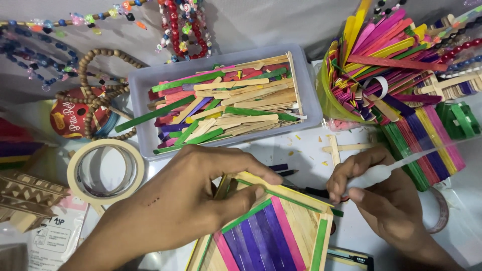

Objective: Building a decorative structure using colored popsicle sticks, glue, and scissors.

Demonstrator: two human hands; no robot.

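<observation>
Craft-stick panel [273, 228]: lies flat at bottom centre of the work surface, purple, pink and green sticks side by side inside a plain wooden frame
Left hand [193, 195]: fingers [251, 173] closed narrow on a green stick [281, 196] laid slantwise across the panel's upper edge
Right hand [381, 193]: wrapped around a translucent glue stick [396, 164], tip toward the panel, just beside its right corner
Doing it well: judged, pin the green stick down along its length so it sits square to the frame, and keep fingertips off the joint where the glue goes
Counts: one grey plastic tub [223, 100] of loose mixed sticks, too many to count; one yellow-green cup [334, 98] of upright sticks; one masking tape roll [105, 170]; two hands
Nearby: bead strings [95, 75] top left, stacked coloured sticks [427, 140] at right
</observation>
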